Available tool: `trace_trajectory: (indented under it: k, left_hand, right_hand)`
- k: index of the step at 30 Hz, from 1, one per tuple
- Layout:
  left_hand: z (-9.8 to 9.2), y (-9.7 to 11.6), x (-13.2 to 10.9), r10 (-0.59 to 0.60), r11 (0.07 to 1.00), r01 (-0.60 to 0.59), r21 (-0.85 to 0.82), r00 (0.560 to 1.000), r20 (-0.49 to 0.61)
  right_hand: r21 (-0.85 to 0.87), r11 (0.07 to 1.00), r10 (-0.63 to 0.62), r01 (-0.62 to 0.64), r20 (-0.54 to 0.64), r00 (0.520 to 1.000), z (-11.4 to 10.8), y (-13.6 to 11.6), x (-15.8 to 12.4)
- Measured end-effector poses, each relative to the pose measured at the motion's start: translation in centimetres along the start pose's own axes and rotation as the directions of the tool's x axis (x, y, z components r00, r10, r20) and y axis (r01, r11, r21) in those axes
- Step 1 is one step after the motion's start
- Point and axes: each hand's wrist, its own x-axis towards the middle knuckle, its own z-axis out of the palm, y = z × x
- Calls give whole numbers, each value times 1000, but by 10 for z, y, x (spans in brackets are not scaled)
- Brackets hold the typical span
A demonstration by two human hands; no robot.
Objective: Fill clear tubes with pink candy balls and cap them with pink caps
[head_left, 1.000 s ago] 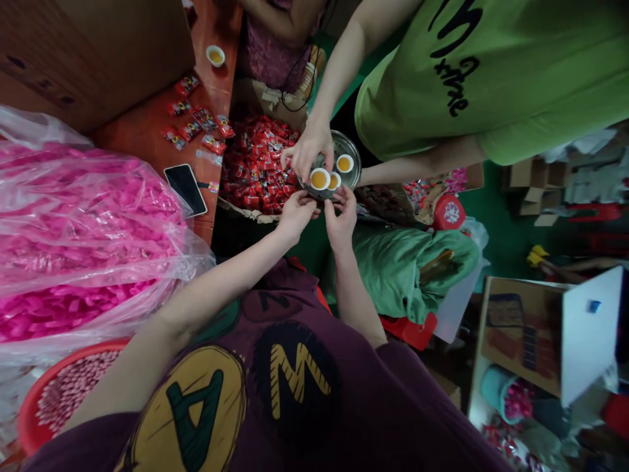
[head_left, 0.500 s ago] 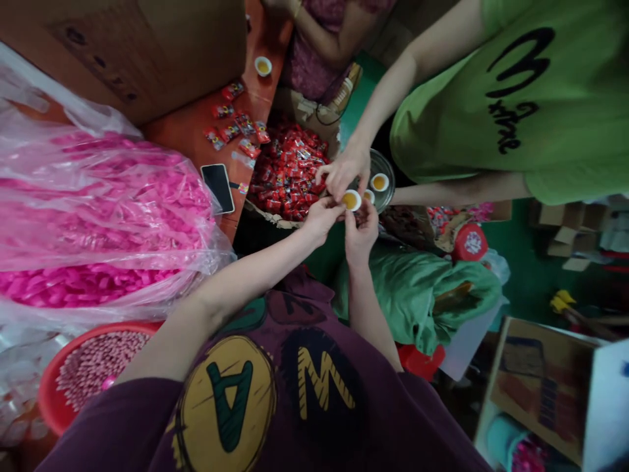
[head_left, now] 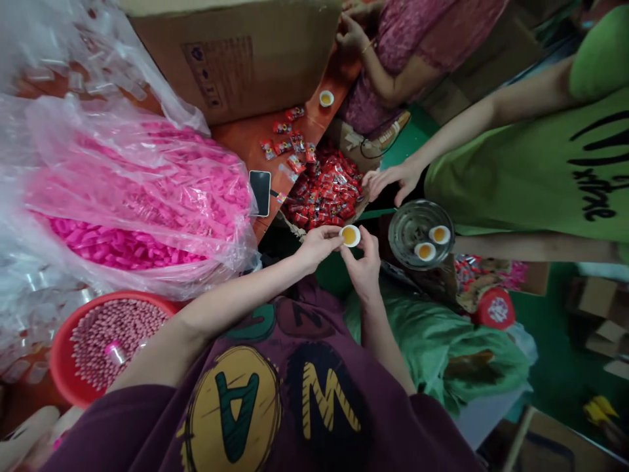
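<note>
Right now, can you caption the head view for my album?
Both hands hold a little white cup of yellow liquid near shiny red packets.

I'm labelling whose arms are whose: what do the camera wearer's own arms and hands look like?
Short, dark purple sleeves leave the forearms bare, with no bracelet showing. The left hand and right hand are both ungloved.

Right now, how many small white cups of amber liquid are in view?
4: first cup held between the person's left hand and right hand; second cup and third cup on the round tray; fourth cup on the orange table. Others may be hidden.
</note>
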Motion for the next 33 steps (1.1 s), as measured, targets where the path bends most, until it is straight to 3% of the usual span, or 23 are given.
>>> trace_trajectory:
  k: [7, 13, 17, 22, 29, 33]
  left_hand:
    - [-45, 22, -28, 107, 994, -107, -28, 994, -15]
    - [-78, 45, -55, 162, 982, -162, -100, 987, -6]
    - [-94, 67, -75, 197, 965, -189, -184, 980, 27]
    - [-111, 89, -102, 195, 966, -180, -188, 979, 62]
    - [-132, 99, -140, 348, 934, -325, -149, 922, 167]
    - [-142, 101, -157, 409, 912, -394, -118, 896, 172]
  right_hand:
    - [116, 990, -107, 86, 184, 977, 24, -38, 16]
    - [185, 964, -245, 193, 325, 913, 40, -84, 35]
    - [244, 910, -411, 335, 416, 811, 46, -121, 54]
    - [296, 856, -516, 424, 519, 681, 51, -167, 69]
    - [382, 751, -647, 538, 592, 482, 56, -220, 77]
    - [437, 667, -716, 603, 601, 356, 58, -243, 80]
